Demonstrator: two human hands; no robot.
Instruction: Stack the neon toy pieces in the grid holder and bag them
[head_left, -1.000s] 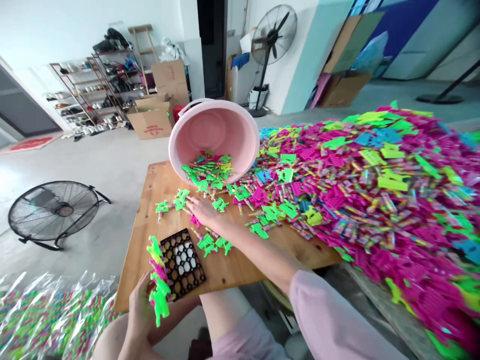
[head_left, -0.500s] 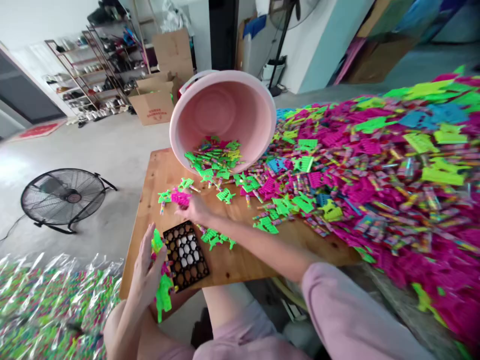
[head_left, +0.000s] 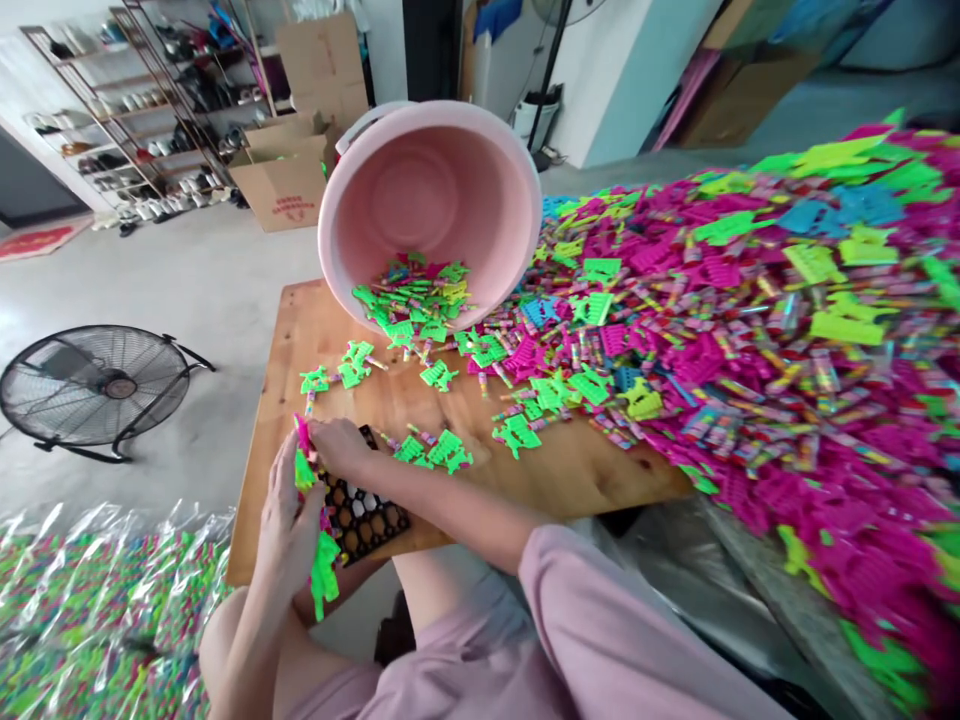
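My left hand (head_left: 289, 525) is closed round a stack of green and pink plastic toy pieces (head_left: 322, 575) at the near left corner of the wooden board (head_left: 375, 410). My right hand (head_left: 337, 447) pinches a pink toy piece (head_left: 302, 434) and presses it against the top of that stack. A black grid tray (head_left: 367, 515) lies on the board just right of my hands. Loose green pieces (head_left: 435, 450) lie on the board beyond my right forearm.
A pink bucket (head_left: 427, 195) lies tipped on its side at the board's far edge, green pieces spilling out. A huge heap of pink, green and blue pieces (head_left: 750, 320) fills the right. A floor fan (head_left: 94, 385) stands left; bagged pieces (head_left: 97, 610) lie lower left.
My right hand picked a pink piece off the board and carried it back to the stack in my left hand. The view tilted down a little.
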